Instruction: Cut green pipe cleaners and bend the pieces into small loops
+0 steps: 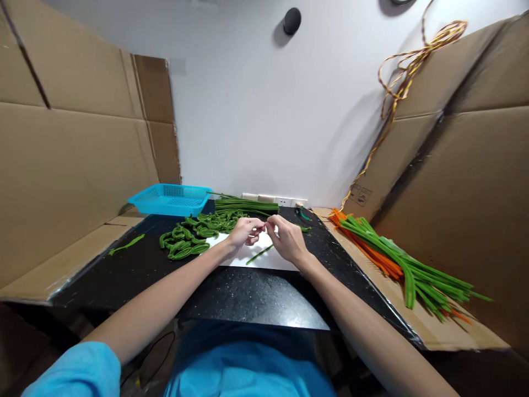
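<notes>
Mid-frame, left hand (243,232) and right hand (286,238) nearly met, fingers (256,223) bunched, pinching or not I couldn't tell! Just below, 1 green stem (259,255) slanted up rightward, nearer the right hand.

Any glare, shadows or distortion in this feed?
Head view: glare whitens the black tabletop near its front edge; head view: a round black fixture shadows the wall; head view: the forearms look stretched by the wide lens; head view: detail between left hand and right hand is too small to read.
</notes>
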### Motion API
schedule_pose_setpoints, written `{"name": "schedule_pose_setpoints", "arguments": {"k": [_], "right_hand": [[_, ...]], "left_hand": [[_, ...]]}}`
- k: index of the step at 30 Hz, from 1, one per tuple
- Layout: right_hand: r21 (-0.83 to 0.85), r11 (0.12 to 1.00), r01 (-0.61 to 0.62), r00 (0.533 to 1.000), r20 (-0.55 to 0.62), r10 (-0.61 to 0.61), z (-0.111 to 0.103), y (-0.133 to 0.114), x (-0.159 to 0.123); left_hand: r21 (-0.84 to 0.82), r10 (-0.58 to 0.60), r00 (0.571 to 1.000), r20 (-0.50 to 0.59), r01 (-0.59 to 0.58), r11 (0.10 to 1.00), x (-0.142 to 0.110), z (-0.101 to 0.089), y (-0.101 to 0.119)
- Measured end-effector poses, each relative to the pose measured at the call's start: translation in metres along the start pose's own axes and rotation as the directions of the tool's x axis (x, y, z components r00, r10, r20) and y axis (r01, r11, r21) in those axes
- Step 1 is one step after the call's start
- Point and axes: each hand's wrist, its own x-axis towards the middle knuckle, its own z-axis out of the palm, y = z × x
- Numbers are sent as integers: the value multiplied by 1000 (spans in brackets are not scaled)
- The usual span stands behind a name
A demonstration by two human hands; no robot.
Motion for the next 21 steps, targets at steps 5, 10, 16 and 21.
{"name": "schedule_pose_setpoints", "arguments": {"k": [5, 10, 16, 21], "right_hand": [[35, 999, -21, 1000, -2, 21, -1, -2, 0], [82, 997, 16, 1000, 14, -17, 2, 0, 0], [195, 980, 52, 999, 0, -53, 2, 3, 1], [242, 968, 67, 998, -7, -68, -1, 1, 1]], "left_hand": [[31, -3, 1000, -23, 4, 1000, 2, -1, -3], [24, -28, 999, -30, 28, 999, -1, 2, 1], [-28, -65, 996, 57, 67, 997, -6, 3, 10], [-67, -38, 992, 124, 46, 997, -9, 2, 15]]}}
